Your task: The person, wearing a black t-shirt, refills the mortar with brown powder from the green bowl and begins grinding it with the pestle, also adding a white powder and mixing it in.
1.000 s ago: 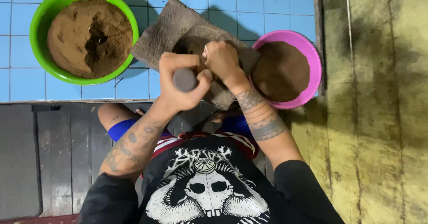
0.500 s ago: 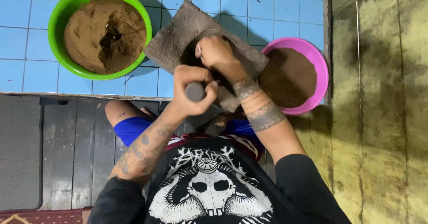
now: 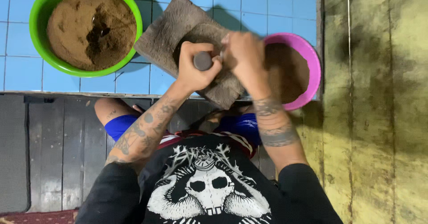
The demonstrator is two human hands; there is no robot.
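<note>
Blue tiled floor (image 3: 276,5). Both hands gripped stone roller (image 3: 203,60) lying left-right across grinding slab (image 3: 178,25); left hand (image 3: 196,68) wrapped its near end, right hand (image 3: 243,56) closed alongside. Green bowl (image 3: 35,10) left, pink bowl (image 3: 312,63) right.

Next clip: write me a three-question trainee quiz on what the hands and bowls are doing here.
1. True or false: the left hand grips the dark stone roller.
2. Which bowl lies nearest the right hand? A) green bowl B) pink bowl C) a blue bowl
3. Fill in: both hands work over the grey ___ slab.

Key: 1 true; 2 B; 3 stone
</note>
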